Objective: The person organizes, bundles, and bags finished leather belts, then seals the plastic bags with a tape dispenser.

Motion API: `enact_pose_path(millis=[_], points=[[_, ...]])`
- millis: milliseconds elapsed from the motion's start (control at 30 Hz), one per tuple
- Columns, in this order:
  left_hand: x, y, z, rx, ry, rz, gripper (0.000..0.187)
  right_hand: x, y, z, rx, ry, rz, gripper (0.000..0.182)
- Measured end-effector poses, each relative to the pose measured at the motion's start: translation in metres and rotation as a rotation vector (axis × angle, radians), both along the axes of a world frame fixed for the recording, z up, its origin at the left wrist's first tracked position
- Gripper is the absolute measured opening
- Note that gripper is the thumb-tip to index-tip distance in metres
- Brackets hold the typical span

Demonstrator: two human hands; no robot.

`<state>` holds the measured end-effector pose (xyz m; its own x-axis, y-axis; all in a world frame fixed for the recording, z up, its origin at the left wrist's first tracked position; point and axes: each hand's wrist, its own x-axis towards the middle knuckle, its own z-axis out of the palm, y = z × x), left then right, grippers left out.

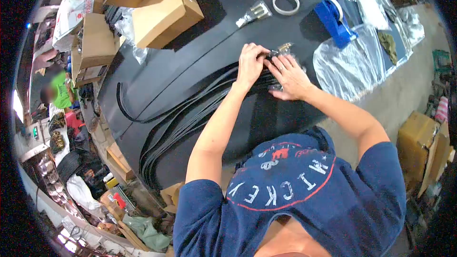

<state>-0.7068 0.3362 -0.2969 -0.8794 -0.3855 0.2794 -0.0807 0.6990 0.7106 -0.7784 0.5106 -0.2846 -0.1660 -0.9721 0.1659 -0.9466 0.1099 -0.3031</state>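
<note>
A bundle of long black belts [190,109] curves across the black table, with metal buckles [285,47] at its upper right end. My left hand [251,64] is closed at that end, its thumb and fingertips pinching a belt beside the buckles. Across the same end lies my right hand [291,78], fingers stretched over the belts and the thumb apart. The two hands' fingertips almost meet, and they hide part of the buckles and the belt ends. One belt's loose end curls up at the left.
A roll of tape [286,4] and a small clear packet [254,13] lie on the table [214,38] beyond my hands. On the right are a blue tape dispenser [335,21] and clear plastic bags [350,64]. Cardboard boxes [166,14] stand upper left. A person [62,90] is far left.
</note>
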Motion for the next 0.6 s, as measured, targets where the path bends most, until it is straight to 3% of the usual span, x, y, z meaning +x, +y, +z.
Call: enact_pose_path(millis=[100,267,500,600], points=[[0.012,-0.002,0.005,-0.124,0.033,0.008,0.014,0.002,0.002,-0.002,0.008,-0.035,-0.002,0.091],[0.025,-0.006,0.011,0.090,-0.097,0.001,0.017,0.002,0.002,0.000,-0.006,-0.069,0.012,0.085],[0.038,-0.004,0.001,0.026,-0.071,-0.036,0.024,0.001,-0.001,0.004,-0.036,-0.029,0.034,0.081],[0.040,-0.017,-0.007,-0.058,-0.110,-0.187,0.032,0.000,-0.002,0.002,0.013,0.010,0.044,0.082]])
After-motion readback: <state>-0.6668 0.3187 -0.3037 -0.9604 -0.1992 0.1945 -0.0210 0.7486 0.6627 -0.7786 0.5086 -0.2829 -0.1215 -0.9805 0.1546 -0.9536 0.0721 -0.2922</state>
